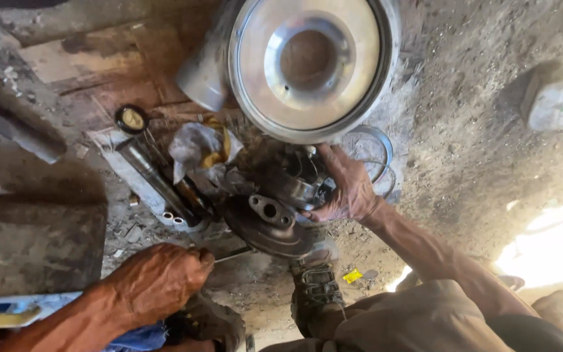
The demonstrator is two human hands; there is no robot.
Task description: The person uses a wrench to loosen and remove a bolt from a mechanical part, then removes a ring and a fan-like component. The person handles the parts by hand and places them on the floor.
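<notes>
A dark, greasy metal hub assembly (270, 218) with a round flange lies on the dirt floor in the middle. My right hand (343, 186) grips its upper right side, fingers wrapped over the oily part. My left hand (161, 280) is closed in a fist at the lower left, holding a thin metal rod or tool (232, 255) whose tip points toward the hub's flange. A large shiny metal drum (311, 65) stands just above the hub.
A dark steel pipe (148, 173), a small round tin (131, 119) and crumpled rags (200, 150) lie left of the hub. Wire rings (376, 146) sit to its right. My shoe (314, 287) rests below. A flat stone (34, 241) at left, a pale block (562, 98) at right.
</notes>
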